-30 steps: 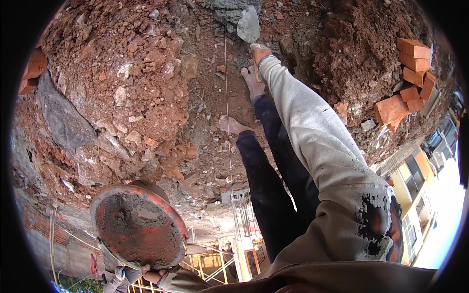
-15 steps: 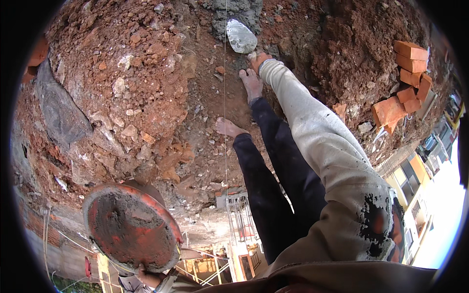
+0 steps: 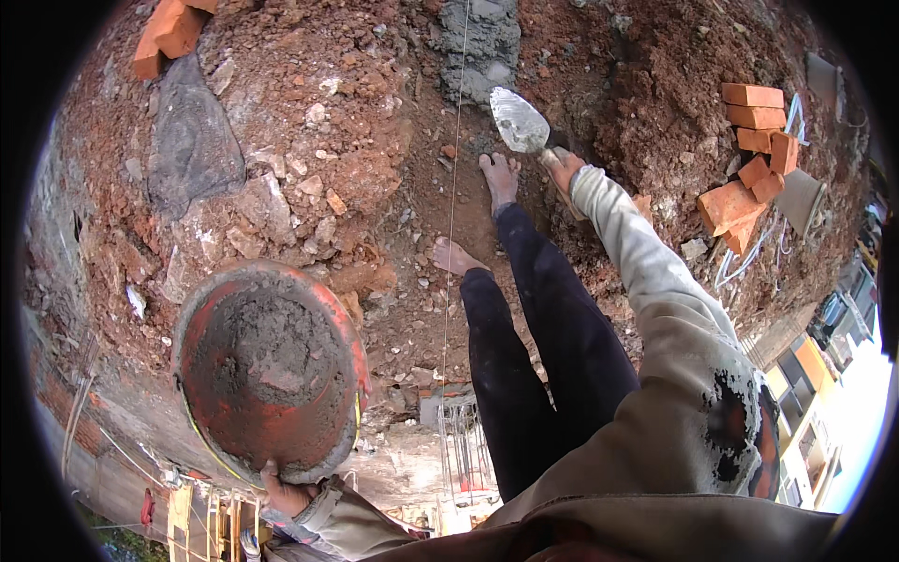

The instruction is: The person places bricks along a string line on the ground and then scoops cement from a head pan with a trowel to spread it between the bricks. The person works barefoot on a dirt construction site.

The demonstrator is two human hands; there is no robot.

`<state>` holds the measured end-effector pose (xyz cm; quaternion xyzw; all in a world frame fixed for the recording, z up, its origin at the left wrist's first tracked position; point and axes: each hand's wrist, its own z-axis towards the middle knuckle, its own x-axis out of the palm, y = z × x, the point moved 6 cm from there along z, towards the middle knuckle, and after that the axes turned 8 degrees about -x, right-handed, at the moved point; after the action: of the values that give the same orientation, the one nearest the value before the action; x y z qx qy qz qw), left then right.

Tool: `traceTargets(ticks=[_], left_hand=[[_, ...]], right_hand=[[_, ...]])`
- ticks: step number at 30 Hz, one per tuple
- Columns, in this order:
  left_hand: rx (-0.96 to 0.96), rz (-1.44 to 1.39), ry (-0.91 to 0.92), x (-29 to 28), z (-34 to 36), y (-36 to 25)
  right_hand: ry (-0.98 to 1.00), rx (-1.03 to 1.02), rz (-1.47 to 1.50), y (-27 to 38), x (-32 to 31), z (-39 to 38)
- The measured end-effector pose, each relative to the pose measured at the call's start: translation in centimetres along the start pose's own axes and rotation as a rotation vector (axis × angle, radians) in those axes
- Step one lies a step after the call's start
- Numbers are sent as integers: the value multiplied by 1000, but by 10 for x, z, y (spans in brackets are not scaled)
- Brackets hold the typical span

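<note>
My right hand is closed around the handle of a pointed trowel. Its wet, grey-smeared blade lies just below the near end of a grey mortar strip. At the lower left, my left hand grips the rim of a round orange-red basin. Grey mortar sits inside the basin, which is tilted so that its inside shows. A thin string line runs lengthwise past the mortar strip, left of the trowel. My bare feet stand on the soil between the hands.
Red bricks are piled on the right, beside a pale cord. More bricks lie at the upper left, near a dark cloth. Rubbly soil banks rise on both sides. Upright steel bars stand at the lower middle.
The trowel has moved right and down, away from the mortar strip. The basin has come up and shows more of its mortar. The whole view has shifted slightly.
</note>
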<state>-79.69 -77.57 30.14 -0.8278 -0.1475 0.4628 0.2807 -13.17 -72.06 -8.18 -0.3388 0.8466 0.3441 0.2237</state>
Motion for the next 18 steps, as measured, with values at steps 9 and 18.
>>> traceTargets(ticks=[9,18], left_hand=[[712,218,-80,-3,-182,-167],[1120,-127,59,-112,-291,-279]], right_hand=[[224,-667,-240,393,-145,-276],[107,-953,-638,535,-238,-431]])
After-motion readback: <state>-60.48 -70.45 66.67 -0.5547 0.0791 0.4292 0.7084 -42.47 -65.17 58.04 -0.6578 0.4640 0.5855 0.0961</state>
